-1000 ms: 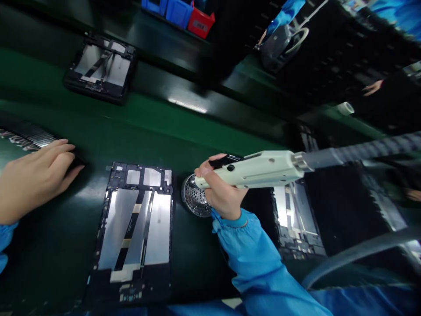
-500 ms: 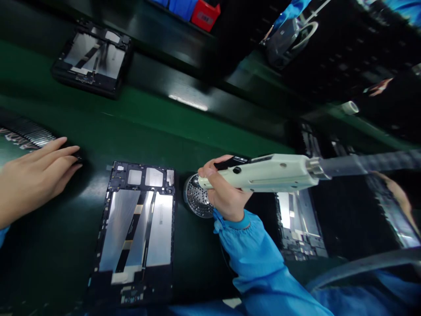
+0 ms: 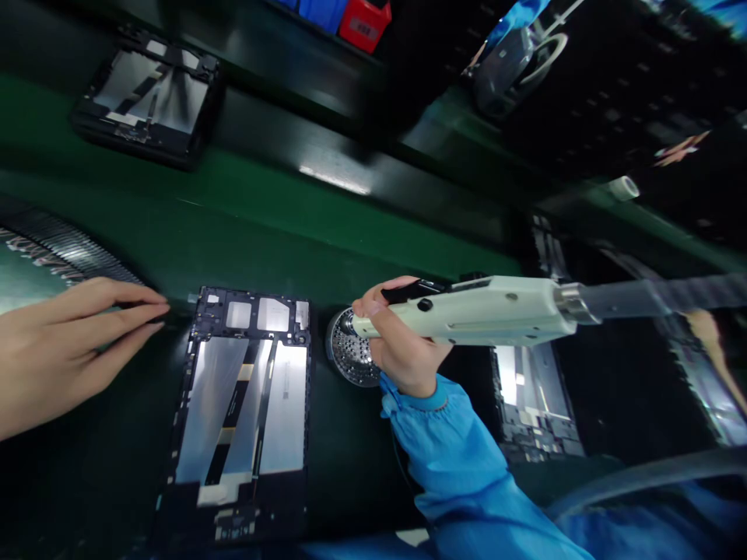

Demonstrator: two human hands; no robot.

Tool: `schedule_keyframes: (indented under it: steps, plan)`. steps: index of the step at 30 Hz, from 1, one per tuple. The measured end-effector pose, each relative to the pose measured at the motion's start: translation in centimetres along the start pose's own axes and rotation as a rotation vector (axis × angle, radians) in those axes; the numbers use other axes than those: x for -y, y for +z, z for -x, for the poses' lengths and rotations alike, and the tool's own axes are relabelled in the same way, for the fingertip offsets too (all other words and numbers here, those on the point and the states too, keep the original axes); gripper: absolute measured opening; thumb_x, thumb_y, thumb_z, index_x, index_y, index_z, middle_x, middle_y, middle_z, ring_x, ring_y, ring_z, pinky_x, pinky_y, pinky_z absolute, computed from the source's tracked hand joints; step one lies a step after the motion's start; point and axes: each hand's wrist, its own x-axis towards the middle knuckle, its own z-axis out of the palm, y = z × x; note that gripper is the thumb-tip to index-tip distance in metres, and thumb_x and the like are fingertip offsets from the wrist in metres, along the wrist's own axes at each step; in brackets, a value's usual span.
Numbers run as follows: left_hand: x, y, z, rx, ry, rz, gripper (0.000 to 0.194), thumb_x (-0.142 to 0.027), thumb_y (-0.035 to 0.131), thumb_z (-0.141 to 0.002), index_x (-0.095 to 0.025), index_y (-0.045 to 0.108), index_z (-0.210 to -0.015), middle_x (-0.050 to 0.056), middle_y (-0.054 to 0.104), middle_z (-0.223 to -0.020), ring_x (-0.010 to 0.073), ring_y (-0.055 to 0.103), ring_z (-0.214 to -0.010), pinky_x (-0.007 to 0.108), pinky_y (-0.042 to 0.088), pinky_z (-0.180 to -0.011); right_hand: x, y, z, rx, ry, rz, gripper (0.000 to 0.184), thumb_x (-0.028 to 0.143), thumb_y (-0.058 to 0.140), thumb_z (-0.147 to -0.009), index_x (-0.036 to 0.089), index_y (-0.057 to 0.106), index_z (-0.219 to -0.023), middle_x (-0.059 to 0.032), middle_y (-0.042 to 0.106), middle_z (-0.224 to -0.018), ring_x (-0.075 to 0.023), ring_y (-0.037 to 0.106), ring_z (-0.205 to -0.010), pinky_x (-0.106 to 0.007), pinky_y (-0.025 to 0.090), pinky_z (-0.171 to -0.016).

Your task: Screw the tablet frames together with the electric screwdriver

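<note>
My right hand (image 3: 402, 342) is wrapped round a pale electric screwdriver (image 3: 496, 309) with a black lever, its front end over a round metal dish (image 3: 350, 362) dotted with small holes. At the left, my left hand (image 3: 82, 338) has its fingertips pressed together; what they pinch, if anything, is too small and dark to make out. It is close to the near end of a fanned row of thin black parts (image 3: 75, 241) with wire-like ends. Between the hands lies an opened tablet (image 3: 283, 404), showing silver inner plates and dark flex cables.
A stack of opened tablets (image 3: 155, 93) stands at the back left. Another tablet (image 3: 534, 389) lies beyond my right hand. A red bin (image 3: 365, 25) and a blue bin (image 3: 323, 12) are at the top. A grey cable (image 3: 654, 299) trails right from the screwdriver. Other people's hands show at right.
My left hand has come away from the end of the black row, moving right and slightly down, its fingertips drawing together near the tablet's corner. My right hand keeps the screwdriver over the dish.
</note>
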Motion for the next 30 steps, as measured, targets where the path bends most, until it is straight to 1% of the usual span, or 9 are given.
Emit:
schedule_keyframes:
  steps: [3,5,8,11,13,17,24,27,30]
  plan:
    - [-0.3,0.7,0.2,-0.011,0.116,-0.019,0.015,-0.026,0.071,-0.093,-0.027,0.072,-0.108,-0.010,0.073,-0.114,0.0123,0.071,-0.099,0.028,0.059,-0.092,-0.3,-0.3,0.1,0.009,-0.008,0.052,0.017,0.015,0.074,-0.077,0.023,0.065,-0.089,0.0045,0.056,-0.069,-0.0129,0.057,-0.061,-0.032,0.050,-0.058]
    - [-0.9,1.1,-0.3,-0.050,0.133,-0.045,0.013,-0.028,0.071,-0.093,-0.026,0.071,-0.106,-0.010,0.073,-0.111,0.0102,0.071,-0.094,0.024,0.059,-0.087,-0.5,-0.4,0.1,0.004,-0.017,0.083,0.016,0.016,0.075,-0.077,0.023,0.065,-0.087,0.0042,0.056,-0.070,-0.0134,0.057,-0.062,-0.033,0.051,-0.059]
    - [-2.5,1.4,-2.0,-0.028,0.158,-0.018,0.010,-0.028,0.065,-0.097,-0.020,0.071,-0.101,-0.004,0.073,-0.107,0.0099,0.071,-0.090,0.023,0.061,-0.086,-0.6,-0.3,0.1,0.001,-0.033,0.068,0.016,0.014,0.074,-0.077,0.023,0.065,-0.088,0.0042,0.056,-0.070,-0.0136,0.058,-0.063,-0.033,0.051,-0.060]
    - [-4.1,1.8,-3.8,0.024,0.217,0.060,0.013,-0.021,0.059,-0.100,-0.015,0.070,-0.098,0.003,0.072,-0.105,0.0121,0.071,-0.091,0.025,0.061,-0.089,-0.4,-0.1,0.0,-0.001,-0.031,0.036,0.017,0.013,0.073,-0.077,0.022,0.065,-0.089,0.0043,0.056,-0.070,-0.0132,0.057,-0.062,-0.032,0.050,-0.059]
    - [-4.7,2.3,-4.6,0.037,0.249,0.095,0.012,-0.019,0.059,-0.099,-0.013,0.069,-0.100,0.005,0.072,-0.105,0.0130,0.071,-0.092,0.025,0.061,-0.090,-0.2,0.0,0.0,-0.018,-0.020,0.015,0.018,0.012,0.072,-0.075,0.022,0.065,-0.088,0.0043,0.056,-0.069,-0.0129,0.057,-0.061,-0.031,0.049,-0.057]
    - [-5.1,3.6,-5.3,0.040,0.237,0.134,0.016,-0.021,0.056,-0.100,-0.013,0.070,-0.101,0.006,0.072,-0.105,0.0151,0.072,-0.092,0.025,0.061,-0.089,-0.2,0.2,0.0,-0.036,-0.007,0.000,0.020,0.011,0.072,-0.074,0.022,0.066,-0.089,0.0044,0.056,-0.069,-0.0124,0.056,-0.060,-0.030,0.048,-0.055]
    - [-5.6,5.7,-5.5,0.051,0.186,0.219,0.019,-0.019,0.054,-0.099,-0.011,0.068,-0.109,0.009,0.071,-0.110,0.0170,0.072,-0.094,0.025,0.062,-0.085,-0.7,0.1,0.2,-0.040,0.007,0.010,0.021,0.013,0.073,-0.076,0.023,0.064,-0.093,0.0035,0.058,-0.075,-0.0131,0.058,-0.065,-0.033,0.050,-0.060]
    - [-5.9,6.5,-5.7,0.055,0.209,0.225,0.019,-0.018,0.054,-0.099,-0.012,0.070,-0.107,0.009,0.071,-0.111,0.0169,0.072,-0.096,0.025,0.062,-0.084,-1.0,-0.1,0.2,-0.040,-0.002,0.030,0.022,0.015,0.074,-0.077,0.023,0.063,-0.095,0.0031,0.059,-0.077,-0.0140,0.060,-0.066,-0.034,0.051,-0.062]
    - [-6.2,7.6,-6.1,0.049,0.244,0.250,0.020,-0.018,0.053,-0.100,-0.011,0.072,-0.103,0.009,0.072,-0.112,0.0175,0.072,-0.098,0.027,0.061,-0.088,-0.8,0.0,0.2,-0.022,-0.019,0.015,0.023,0.014,0.072,-0.078,0.023,0.064,-0.098,0.0036,0.057,-0.074,-0.0138,0.060,-0.066,-0.033,0.051,-0.062]
